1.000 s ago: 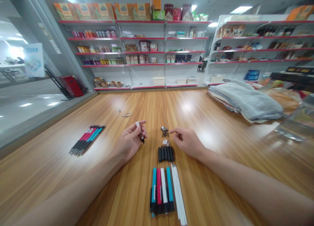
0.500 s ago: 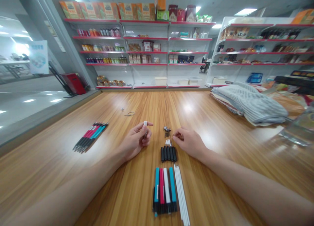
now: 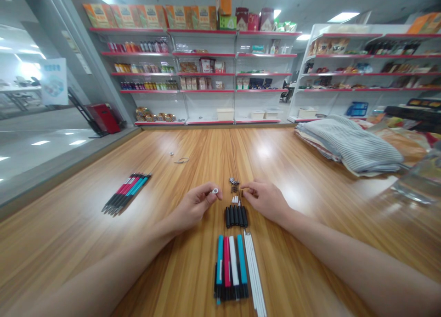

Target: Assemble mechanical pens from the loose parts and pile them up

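Just beyond the black grips (image 3: 235,216), your left fingers (image 3: 205,193) pinch a white barrel (image 3: 215,191), open end toward your right hand (image 3: 267,201), whose grip is unclear.

Red-edged shelves (image 3: 206,73) behind a wooden table (image 3: 69,243)

Folded striped cloths (image 3: 351,144), stocked red-edged shelves (image 3: 206,73), red trolley (image 3: 103,118), wooden table (image 3: 69,243)
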`<state>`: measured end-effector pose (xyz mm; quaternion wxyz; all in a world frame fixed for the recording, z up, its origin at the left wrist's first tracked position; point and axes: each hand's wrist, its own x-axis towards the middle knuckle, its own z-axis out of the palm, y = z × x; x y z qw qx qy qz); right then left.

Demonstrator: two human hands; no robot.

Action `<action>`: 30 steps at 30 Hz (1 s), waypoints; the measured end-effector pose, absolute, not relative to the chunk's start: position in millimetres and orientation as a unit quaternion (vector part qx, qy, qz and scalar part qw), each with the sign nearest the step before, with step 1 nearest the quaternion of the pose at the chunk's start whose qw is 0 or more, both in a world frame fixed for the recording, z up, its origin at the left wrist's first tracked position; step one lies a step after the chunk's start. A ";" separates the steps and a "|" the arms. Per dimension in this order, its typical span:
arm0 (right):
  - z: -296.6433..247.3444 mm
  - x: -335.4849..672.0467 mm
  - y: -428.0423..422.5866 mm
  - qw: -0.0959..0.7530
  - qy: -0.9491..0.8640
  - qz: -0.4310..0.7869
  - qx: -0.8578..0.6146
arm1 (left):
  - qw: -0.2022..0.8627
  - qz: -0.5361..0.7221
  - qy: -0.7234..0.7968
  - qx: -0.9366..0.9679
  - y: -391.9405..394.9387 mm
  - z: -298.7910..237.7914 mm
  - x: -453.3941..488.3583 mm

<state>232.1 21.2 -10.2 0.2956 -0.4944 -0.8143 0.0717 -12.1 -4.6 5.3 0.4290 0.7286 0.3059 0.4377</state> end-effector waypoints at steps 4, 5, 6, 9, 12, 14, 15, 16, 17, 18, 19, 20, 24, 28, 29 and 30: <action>-10.4 231.6 20.9 0.299 -0.814 0.073 -0.493 | 0.395 0.449 0.284 0.749 -11.7 9.1 -6.6; -10.2 231.5 20.6 0.301 -0.814 0.072 -0.492 | 0.392 0.448 0.282 0.752 -13.2 9.9 -5.6; -10.0 231.4 20.3 0.303 -0.814 0.072 -0.490 | 0.389 0.445 0.281 0.756 -14.4 10.5 -4.8; -9.5 231.4 19.0 0.312 -0.818 0.075 -0.478 | 0.382 0.438 0.279 0.765 -16.2 11.5 -4.1; -9.4 231.3 18.1 0.312 -0.822 0.079 -0.470 | 0.357 0.428 0.282 0.781 -15.8 10.9 -5.0; -9.2 231.2 17.9 0.307 -0.824 0.080 -0.469 | 0.342 0.422 0.282 0.791 -15.3 10.3 -5.5; -9.0 231.2 17.8 0.304 -0.826 0.080 -0.468 | 0.338 0.420 0.282 0.794 -15.2 10.1 -5.7; -8.7 231.2 17.8 0.302 -0.827 0.080 -0.468 | 0.337 0.420 0.283 0.794 -15.2 10.1 -5.7; -8.3 231.2 17.7 0.299 -0.828 0.081 -0.467 | 0.339 0.419 0.284 0.793 -15.3 10.1 -5.5; -7.9 231.2 17.7 0.297 -0.829 0.082 -0.467 | 0.341 0.420 0.287 0.790 -15.3 10.1 -5.3; -7.5 231.3 17.7 0.295 -0.829 0.082 -0.468 | 0.343 0.422 0.290 0.788 -15.3 10.2 -5.0; -7.3 231.3 17.6 0.294 -0.829 0.082 -0.468 | 0.342 0.424 0.293 0.786 -15.2 10.2 -4.6; -7.3 231.4 17.3 0.299 -0.828 0.082 -0.467 | 0.308 0.420 0.312 0.795 -13.7 8.8 -3.4; -8.2 230.4 16.3 0.316 -0.837 0.094 -0.438 | 0.259 0.385 0.334 0.820 -11.8 7.0 -3.2; -8.3 230.1 15.9 0.320 -0.843 0.098 -0.421 | 0.252 0.378 0.338 0.824 -11.6 6.8 -3.2; -8.3 229.7 15.6 0.324 -0.849 0.104 -0.403 | 0.248 0.371 0.339 0.828 -11.7 6.8 -3.3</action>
